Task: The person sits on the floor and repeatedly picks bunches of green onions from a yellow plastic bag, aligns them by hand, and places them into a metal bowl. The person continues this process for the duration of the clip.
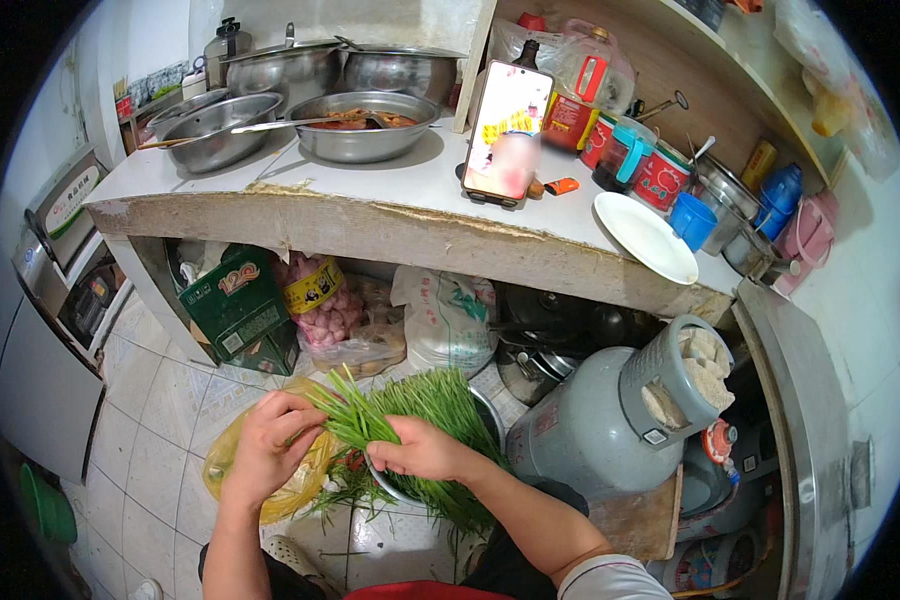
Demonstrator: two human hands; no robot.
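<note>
My right hand (420, 448) is closed around a bunch of green garlic chives (352, 416) near the middle of the view. My left hand (279, 439) is at the tips of the same bunch, thumb and fingers drawn together; whether a stem is pinched between them cannot be told. Beneath and beside my right hand, many more chives (450, 405) fill a metal basin (493, 420) on the floor. Under my left hand lies a yellow plastic bag (229, 469). Loose trimmings (345, 480) are scattered between the bag and the basin.
A grey gas cylinder (581, 427) stands right of the basin. Ahead is a counter (427, 214) with a worn edge, bearing metal bowls (367, 146), an upright phone (506, 135) and a white plate (645, 236). Beneath it are a green box (244, 307) and a white sack (446, 322).
</note>
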